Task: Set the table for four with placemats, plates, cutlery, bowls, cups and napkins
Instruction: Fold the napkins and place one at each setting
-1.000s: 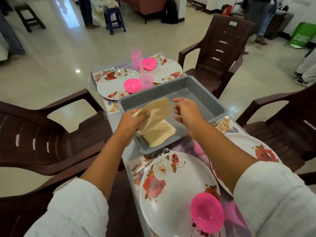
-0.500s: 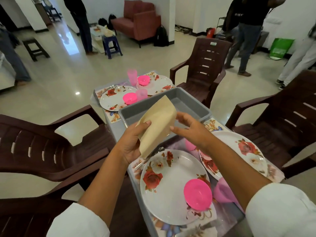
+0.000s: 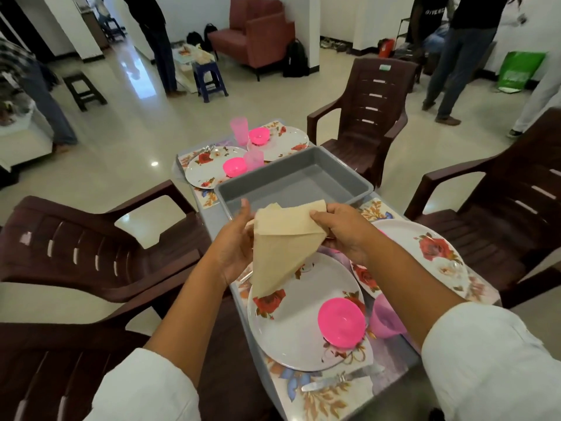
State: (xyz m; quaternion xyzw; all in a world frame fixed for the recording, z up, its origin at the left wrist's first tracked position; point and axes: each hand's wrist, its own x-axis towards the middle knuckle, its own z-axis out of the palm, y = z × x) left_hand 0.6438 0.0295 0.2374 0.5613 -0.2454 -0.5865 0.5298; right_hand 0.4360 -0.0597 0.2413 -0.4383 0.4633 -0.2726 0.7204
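Both hands hold beige napkins [image 3: 282, 247] above the near end of the table. My left hand [image 3: 235, 247] grips their left side; my right hand [image 3: 343, 232] pinches the top right corner. Under them lies a floral plate [image 3: 291, 329] with a pink bowl [image 3: 341, 322] on it. A second floral plate [image 3: 425, 250] lies to the right, and a pink cup [image 3: 384, 319] stands between them. A knife [image 3: 337, 379] rests on the floral placemat [image 3: 321, 399] at the near edge. The grey bin [image 3: 291, 180] in the middle looks empty. Two far settings have plates [image 3: 209, 168], pink bowls [image 3: 234, 166] and cups [image 3: 239, 126].
Brown plastic chairs stand on both sides: two at the left [image 3: 91, 247] and two at the right [image 3: 373, 110]. Several people stand on the tiled floor beyond, near a red sofa [image 3: 255, 41], a blue stool [image 3: 209, 77] and a green bag [image 3: 517, 68].
The napkins came up out of the grey bin and toward me, over the near plate. My right hand has taken the top corner. The camera tilted up.
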